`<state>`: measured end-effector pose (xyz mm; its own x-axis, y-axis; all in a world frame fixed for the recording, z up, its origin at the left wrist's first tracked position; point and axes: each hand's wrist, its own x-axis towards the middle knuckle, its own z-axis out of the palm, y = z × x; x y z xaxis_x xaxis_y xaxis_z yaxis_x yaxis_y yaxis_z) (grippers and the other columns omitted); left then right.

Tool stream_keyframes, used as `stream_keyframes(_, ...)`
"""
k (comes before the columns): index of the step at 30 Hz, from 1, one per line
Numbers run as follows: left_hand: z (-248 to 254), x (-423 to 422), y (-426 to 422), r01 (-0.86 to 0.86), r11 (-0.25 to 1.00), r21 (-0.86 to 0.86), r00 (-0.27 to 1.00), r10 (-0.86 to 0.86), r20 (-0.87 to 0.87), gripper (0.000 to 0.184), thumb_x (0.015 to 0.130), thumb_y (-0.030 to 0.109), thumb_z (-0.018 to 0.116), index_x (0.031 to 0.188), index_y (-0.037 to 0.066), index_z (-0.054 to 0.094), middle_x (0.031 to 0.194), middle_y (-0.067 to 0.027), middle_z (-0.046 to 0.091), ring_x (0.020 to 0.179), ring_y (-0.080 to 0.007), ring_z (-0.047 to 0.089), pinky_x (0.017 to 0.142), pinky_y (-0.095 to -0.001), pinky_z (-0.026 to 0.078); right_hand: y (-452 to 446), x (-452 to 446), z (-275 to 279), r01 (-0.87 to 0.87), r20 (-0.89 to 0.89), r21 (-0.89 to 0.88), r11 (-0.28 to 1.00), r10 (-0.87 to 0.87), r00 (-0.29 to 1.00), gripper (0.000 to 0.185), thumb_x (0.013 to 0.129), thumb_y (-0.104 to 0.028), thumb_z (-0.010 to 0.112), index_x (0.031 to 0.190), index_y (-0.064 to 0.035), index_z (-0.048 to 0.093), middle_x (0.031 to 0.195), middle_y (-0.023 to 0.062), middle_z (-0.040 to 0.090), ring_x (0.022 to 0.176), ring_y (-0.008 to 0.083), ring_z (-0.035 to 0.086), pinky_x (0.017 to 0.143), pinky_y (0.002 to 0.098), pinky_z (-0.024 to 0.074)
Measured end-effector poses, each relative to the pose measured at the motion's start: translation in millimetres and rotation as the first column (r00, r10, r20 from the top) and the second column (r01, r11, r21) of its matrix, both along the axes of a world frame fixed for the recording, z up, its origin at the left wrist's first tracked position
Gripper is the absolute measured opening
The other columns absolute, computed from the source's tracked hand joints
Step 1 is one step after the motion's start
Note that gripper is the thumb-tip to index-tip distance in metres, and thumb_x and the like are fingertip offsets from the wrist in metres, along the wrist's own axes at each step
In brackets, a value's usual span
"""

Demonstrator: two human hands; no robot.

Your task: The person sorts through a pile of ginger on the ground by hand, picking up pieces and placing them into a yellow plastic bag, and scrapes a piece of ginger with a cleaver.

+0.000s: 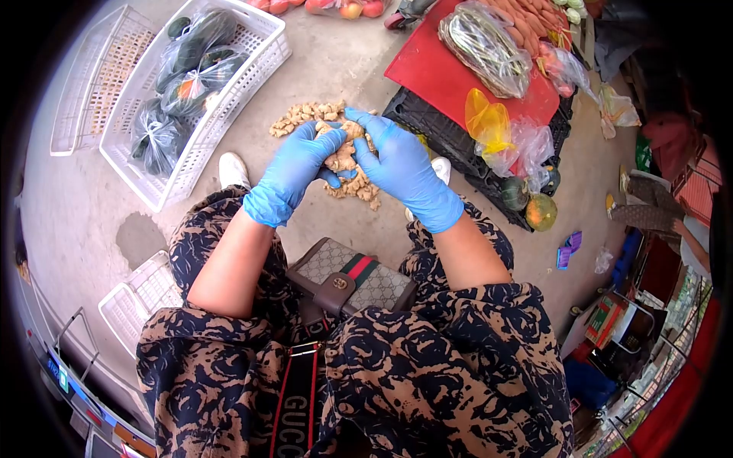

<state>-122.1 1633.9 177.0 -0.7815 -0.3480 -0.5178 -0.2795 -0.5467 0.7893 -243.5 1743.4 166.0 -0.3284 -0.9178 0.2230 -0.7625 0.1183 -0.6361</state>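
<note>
Both hands wear blue gloves and meet over the concrete floor in the upper middle of the head view. Between them is a knobbly piece of ginger [341, 158]. My left hand [300, 164] grips its left side with the fingers curled round it. On the right side, my right hand [393, 156] holds the same piece between thumb and fingers. More ginger [305, 114] lies on the floor just beyond my left hand, and other pieces [359, 192] lie below the hands, partly hidden by them.
A white crate [256, 72] with bagged dark green vegetables stands at the left. At the right, a black crate [435, 126] bears a red board [427, 65] with carrots and bags. A brown handbag [313, 267] rests at my lap. Another person's arm [691, 244] shows far right.
</note>
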Motion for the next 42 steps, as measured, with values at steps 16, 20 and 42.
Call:
stream_keyframes(16, 14, 8, 3, 0.011, 0.938, 0.347, 0.999, -0.024, 0.034, 0.023, 0.081, 0.024, 0.05, 0.089, 0.003, 0.055, 0.067, -0.0096, 0.059, 0.039, -0.009, 0.046, 0.036, -0.0202, 0.038, -3, 3, -3, -0.038, 0.006, -0.212, 0.977, 0.04, 0.999, 0.018, 0.071, -0.006, 0.053, 0.089, -0.004, 0.055, 0.068, 0.016, 0.055, 0.056, 0.0245, 0.056, 0.049, 0.0318, 0.0447)
stream_keyframes(20, 8, 12, -1, 0.077, 0.907, 0.413, 0.997, -0.058, -0.059, 0.024, 0.081, 0.022, 0.05, 0.091, 0.001, 0.054, 0.068, -0.0101, 0.06, 0.04, -0.0103, 0.049, 0.034, -0.0208, 0.04, -1, 7, 4, 0.075, 0.487, -0.036, 0.997, -0.049, 0.872, 0.022, 0.074, -0.004, 0.045, 0.092, -0.0022, 0.058, 0.067, 0.009, 0.057, 0.051, 0.0131, 0.051, 0.048, 0.0248, 0.0423)
stream_keyframes(42, 17, 12, 1, 0.039, 0.993, 0.108, 0.932, 0.003, -0.363, 0.046, 0.077, 0.028, 0.055, 0.111, -0.001, 0.041, 0.08, -0.0143, 0.056, 0.068, -0.0192, 0.055, 0.052, -0.0234, 0.042, 14, -26, 23, 0.38, 0.812, -0.185, 0.907, 0.359, -0.461, 0.017, 0.078, -0.017, 0.04, 0.074, -0.0071, 0.053, 0.056, 0.0015, 0.04, 0.041, 0.0133, 0.039, 0.034, 0.0239, 0.0325)
